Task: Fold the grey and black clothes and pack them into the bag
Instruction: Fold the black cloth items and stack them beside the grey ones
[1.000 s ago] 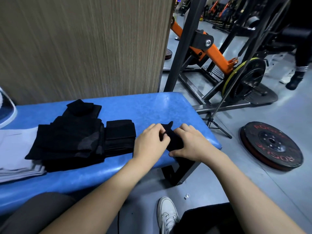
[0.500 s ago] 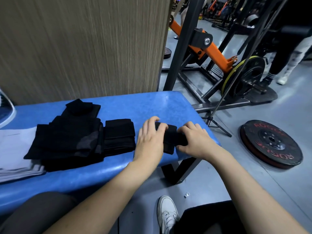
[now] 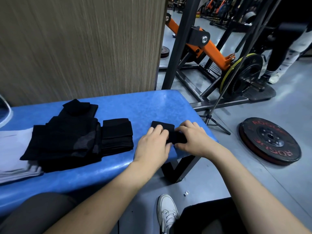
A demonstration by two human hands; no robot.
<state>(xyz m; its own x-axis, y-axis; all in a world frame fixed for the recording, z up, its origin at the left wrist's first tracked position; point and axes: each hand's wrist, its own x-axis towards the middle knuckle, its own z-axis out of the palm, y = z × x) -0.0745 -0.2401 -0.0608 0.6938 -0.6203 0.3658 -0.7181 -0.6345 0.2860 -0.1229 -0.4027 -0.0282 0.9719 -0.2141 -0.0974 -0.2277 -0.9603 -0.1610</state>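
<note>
A small black garment [image 3: 168,130] lies folded near the right end of the blue bench [image 3: 135,105]. My left hand [image 3: 154,142] holds its left side, fingers curled over the cloth. My right hand [image 3: 194,139] pinches its right side, thumb underneath. Left of them sits a folded black piece [image 3: 117,134], then a larger stack of black clothes [image 3: 67,132] with a small black piece on top. Folded grey clothes [image 3: 15,152] lie under the stack at the far left. No bag is clearly in view.
A wood-grain wall panel [image 3: 81,44] stands behind the bench. On the floor to the right lie a weight plate [image 3: 270,141], a tripod foot [image 3: 214,122] and an orange and black gym machine [image 3: 211,48]. A person's legs [image 3: 283,53] stand far right. My white shoe [image 3: 167,211] is below.
Both hands have flattened the small black garment onto the bench; a folded rectangle now shows beyond my fingers. The person at the far right has stepped closer.
</note>
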